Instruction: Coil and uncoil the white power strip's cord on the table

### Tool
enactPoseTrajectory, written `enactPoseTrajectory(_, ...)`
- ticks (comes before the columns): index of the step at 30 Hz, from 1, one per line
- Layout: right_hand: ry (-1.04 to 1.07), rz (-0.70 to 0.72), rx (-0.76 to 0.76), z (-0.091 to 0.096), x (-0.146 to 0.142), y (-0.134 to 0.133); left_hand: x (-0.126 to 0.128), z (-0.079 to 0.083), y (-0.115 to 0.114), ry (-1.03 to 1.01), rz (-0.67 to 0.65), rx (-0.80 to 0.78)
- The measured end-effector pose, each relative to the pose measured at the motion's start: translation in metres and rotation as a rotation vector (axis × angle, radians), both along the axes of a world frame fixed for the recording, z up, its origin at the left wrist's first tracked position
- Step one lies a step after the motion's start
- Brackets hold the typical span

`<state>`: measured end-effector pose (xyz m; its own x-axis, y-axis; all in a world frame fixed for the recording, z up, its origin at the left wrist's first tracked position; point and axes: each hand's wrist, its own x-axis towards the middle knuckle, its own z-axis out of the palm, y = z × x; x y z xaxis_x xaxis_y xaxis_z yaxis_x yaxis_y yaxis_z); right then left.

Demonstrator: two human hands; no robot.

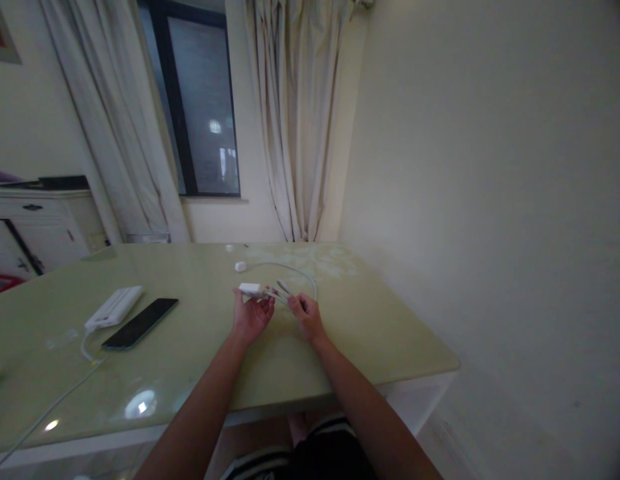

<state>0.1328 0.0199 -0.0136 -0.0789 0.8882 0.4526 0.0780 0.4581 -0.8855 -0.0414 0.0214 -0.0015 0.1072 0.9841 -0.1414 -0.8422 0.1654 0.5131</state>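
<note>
Head view, boxy white adapter (pixel 251 289) — left hand (pixel 253 319) gripping, pale bunched cable (pixel 277 295) — right hand (pixel 307 315) pinching

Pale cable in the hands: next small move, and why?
Probably draw in the loose length with the right hand: it pinches folded strands, while more pale cable arcs across the table to a white plug. The left hand holds the white block.

Our left hand (pixel 254 320) holds a white block (pixel 251 289) over the green table (pixel 400 333), while our right hand (pixel 307 316) grips a folded white cable (pixel 277 295); a length curves to a white plug (pixel 241 267). To our left, 1 dark phone (pixel 141 324) lies beside 1 white power bank (pixel 115 307). 2 curtains (pixel 110 120) flank the window (pixel 203 100).
</note>
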Motion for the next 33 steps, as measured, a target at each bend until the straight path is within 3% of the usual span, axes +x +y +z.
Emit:
enactPoseTrajectory(4, -0.05, 0.01, 0.019, -0.001, -0.001, -0.001, 0.007, 0.005, 0.001, 0.141, 0.136, -0.044)
enactPoseTrajectory(7, -0.06, 0.031, 0.033, -0.001, -0.002, -0.002, 0.009, 0.007, 0.002, 0.297, 0.161, -0.075)
enactPoseTrajectory(12, 0.036, -0.09, 0.044, 0.003, -0.001, -0.002, 0.009, 0.003, 0.001, 0.648, 0.213, -0.039)
enactPoseTrajectory(18, 0.064, -0.208, 0.08, 0.006, -0.001, -0.003, 0.019, 0.0, -0.012, 1.119, 0.402, 0.274)
enactPoseTrajectory(24, -0.018, -0.203, 0.1, 0.001, -0.003, -0.004, 0.031, 0.002, -0.024, 1.218, 0.597, 0.558)
enactPoseTrajectory(28, -0.044, -0.152, 0.121, 0.0, -0.003, -0.006, 0.032, 0.003, -0.025, 1.357, 0.606, 0.72)
enactPoseTrajectory(33, -0.013, -0.097, 0.116, 0.003, -0.002, -0.008, 0.029, 0.007, -0.026, 1.29, 0.439, 0.797)
